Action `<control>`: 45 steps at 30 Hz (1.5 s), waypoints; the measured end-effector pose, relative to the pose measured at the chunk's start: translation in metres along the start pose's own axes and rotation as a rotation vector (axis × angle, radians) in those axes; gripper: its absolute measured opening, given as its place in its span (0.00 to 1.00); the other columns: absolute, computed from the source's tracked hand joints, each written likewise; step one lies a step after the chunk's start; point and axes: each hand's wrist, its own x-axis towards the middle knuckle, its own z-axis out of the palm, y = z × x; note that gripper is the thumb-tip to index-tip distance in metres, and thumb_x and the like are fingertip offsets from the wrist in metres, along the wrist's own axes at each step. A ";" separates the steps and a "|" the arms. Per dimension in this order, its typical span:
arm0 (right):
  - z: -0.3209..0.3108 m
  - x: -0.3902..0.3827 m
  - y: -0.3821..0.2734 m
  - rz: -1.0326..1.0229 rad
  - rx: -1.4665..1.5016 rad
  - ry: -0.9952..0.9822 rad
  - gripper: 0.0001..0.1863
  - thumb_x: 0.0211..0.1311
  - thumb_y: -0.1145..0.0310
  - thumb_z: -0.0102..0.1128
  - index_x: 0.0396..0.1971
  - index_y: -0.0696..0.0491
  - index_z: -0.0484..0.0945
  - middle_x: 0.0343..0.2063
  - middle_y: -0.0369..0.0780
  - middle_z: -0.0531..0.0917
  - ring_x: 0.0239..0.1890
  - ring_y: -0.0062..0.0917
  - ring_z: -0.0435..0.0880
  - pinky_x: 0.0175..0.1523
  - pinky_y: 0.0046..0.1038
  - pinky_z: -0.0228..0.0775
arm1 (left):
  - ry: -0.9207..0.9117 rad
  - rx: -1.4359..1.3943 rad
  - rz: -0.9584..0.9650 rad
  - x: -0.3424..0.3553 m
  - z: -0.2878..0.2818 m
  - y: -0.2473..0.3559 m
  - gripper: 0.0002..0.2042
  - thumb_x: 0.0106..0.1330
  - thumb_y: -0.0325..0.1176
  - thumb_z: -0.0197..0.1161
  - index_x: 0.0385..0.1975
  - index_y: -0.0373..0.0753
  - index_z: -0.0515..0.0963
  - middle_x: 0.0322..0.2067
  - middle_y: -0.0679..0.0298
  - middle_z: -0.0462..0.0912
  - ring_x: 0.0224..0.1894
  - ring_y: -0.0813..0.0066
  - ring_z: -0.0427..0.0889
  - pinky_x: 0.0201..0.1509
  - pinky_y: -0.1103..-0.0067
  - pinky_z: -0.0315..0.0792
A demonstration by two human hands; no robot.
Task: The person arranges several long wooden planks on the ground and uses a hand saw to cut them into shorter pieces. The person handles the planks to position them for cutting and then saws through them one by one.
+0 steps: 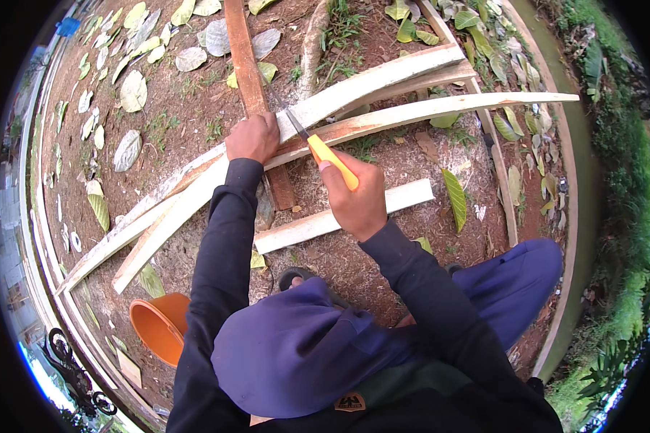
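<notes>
My right hand (pixel 355 193) is wrapped round the yellow handle of a narrow-bladed hand saw (pixel 326 153). Its thin dark blade slants up and left across the far pale wooden plank (pixel 368 81), close to my left hand. Fingers curled over that same plank, my left hand (pixel 253 138) holds it where it crosses a reddish-brown board (pixel 244 54). A second long pale plank (pixel 426 110) lies alongside on the near side, under the saw's handle. Whether the blade is sunk into the wood is too small to tell.
A short pale board (pixel 404 196) rests on the ground beyond my feet. At the lower left an orange bucket (pixel 155 328) lies tipped. Dry leaves (pixel 132 90) and sawdust cover the brown soil. Along the right runs a concrete edge (pixel 567 195) beside a water channel.
</notes>
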 end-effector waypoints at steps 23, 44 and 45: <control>-0.001 -0.052 0.051 -0.090 0.258 0.023 0.27 0.72 0.65 0.52 0.66 0.64 0.73 0.31 0.36 0.80 0.26 0.13 0.72 0.32 0.21 0.67 | 0.117 -0.115 0.226 0.004 -0.074 0.024 0.24 0.78 0.44 0.46 0.25 0.37 0.82 0.21 0.47 0.83 0.26 0.44 0.85 0.32 0.53 0.78; 0.019 -0.051 0.024 0.005 0.033 0.055 0.27 0.70 0.69 0.58 0.65 0.67 0.73 0.37 0.45 0.87 0.35 0.21 0.84 0.44 0.25 0.77 | -0.068 -0.273 0.275 -0.014 -0.024 -0.005 0.24 0.67 0.51 0.67 0.48 0.34 0.77 0.44 0.50 0.82 0.51 0.49 0.80 0.55 0.58 0.71; 0.017 -0.048 0.012 0.048 0.086 0.057 0.26 0.70 0.69 0.58 0.65 0.67 0.73 0.36 0.43 0.86 0.34 0.20 0.83 0.43 0.24 0.76 | -0.016 -0.248 0.272 -0.018 -0.024 -0.004 0.24 0.67 0.50 0.67 0.49 0.34 0.77 0.44 0.51 0.82 0.51 0.50 0.80 0.56 0.59 0.71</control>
